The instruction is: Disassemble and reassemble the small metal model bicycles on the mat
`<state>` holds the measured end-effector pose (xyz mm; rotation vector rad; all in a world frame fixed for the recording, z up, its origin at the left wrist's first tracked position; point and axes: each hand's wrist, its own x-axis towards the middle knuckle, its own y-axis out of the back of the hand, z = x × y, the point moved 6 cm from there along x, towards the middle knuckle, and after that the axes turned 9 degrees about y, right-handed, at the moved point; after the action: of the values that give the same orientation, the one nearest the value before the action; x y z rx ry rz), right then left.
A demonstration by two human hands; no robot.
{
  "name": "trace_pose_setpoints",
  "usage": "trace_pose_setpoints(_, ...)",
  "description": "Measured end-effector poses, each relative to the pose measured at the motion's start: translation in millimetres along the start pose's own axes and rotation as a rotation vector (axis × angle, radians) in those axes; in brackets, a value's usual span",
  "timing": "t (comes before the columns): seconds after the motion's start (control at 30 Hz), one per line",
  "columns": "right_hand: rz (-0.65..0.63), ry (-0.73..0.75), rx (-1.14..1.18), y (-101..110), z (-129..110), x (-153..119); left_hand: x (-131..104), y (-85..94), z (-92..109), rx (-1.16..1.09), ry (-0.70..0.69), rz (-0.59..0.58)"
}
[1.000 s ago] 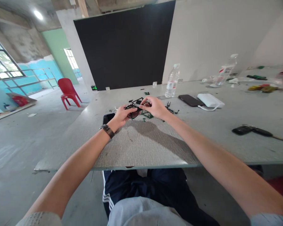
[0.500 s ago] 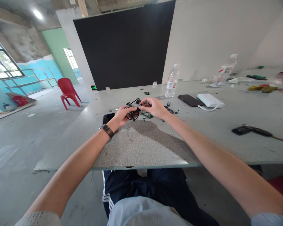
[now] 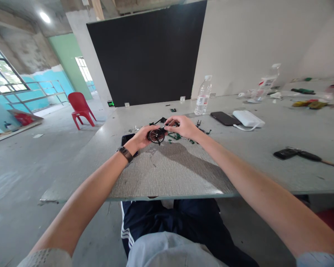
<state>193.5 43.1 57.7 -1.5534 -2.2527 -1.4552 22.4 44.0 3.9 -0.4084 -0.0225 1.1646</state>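
A small black model bicycle part with a spoked wheel [image 3: 156, 136] is held over the table by my left hand [image 3: 143, 137], whose fingers are closed around its left side. My right hand [image 3: 183, 127] pinches at the dark frame piece just right of the wheel; the tiny piece between its fingertips is too small to name. Under and beyond my right hand lie green model parts [image 3: 174, 136] and another dark wheel piece, partly hidden. Near my left wrist a black phone-like object [image 3: 128, 139] lies on the table.
On the table [image 3: 167, 178] stand a plastic bottle [image 3: 203, 96] and another bottle [image 3: 267, 83] farther right. A dark phone [image 3: 225, 118], a white power bank [image 3: 248, 119], car keys [image 3: 286, 153] and a screwdriver lie to the right. A black panel [image 3: 150, 55] stands behind.
The wheel has turned to face me more fully and my left thumb has shifted off its top. My right hand remains nearly in place beside it.
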Motion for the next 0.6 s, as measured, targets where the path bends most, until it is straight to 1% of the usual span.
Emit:
trace_pose_setpoints(0.07,-0.004,0.017,0.005,-1.6,-4.2,-0.4,-2.9,-3.8,1.5,0.081,-0.037,-0.037)
trace_pose_setpoints(0.13,-0.002,0.030,0.003,-3.5,-8.1,-0.9,-5.5,-6.4,2.3,0.147,-0.079,-0.048)
trace_pose_setpoints(0.2,-0.006,0.039,0.013,-5.5,-11.0,-1.1,-7.0,-6.0,2.2,0.157,-0.100,-0.020)
trace_pose_setpoints(0.33,-0.046,0.070,0.039,-7.7,-12.8,0.3,-7.5,-2.8,3.0,0.107,-0.117,0.057)
trace_pose_setpoints(0.43,-0.046,0.087,0.040,-3.4,-9.7,2.2,-7.9,-0.7,6.6,0.091,-0.144,0.110)
trace_pose_setpoints(0.5,0.000,0.056,0.002,4.1,-2.9,3.0,-8.7,1.5,8.9,0.090,-0.147,0.159)
trace_pose_setpoints(0.6,0.074,-0.090,-0.109,17.6,16.3,1.7,-10.7,3.9,11.6,0.085,-0.149,0.221)
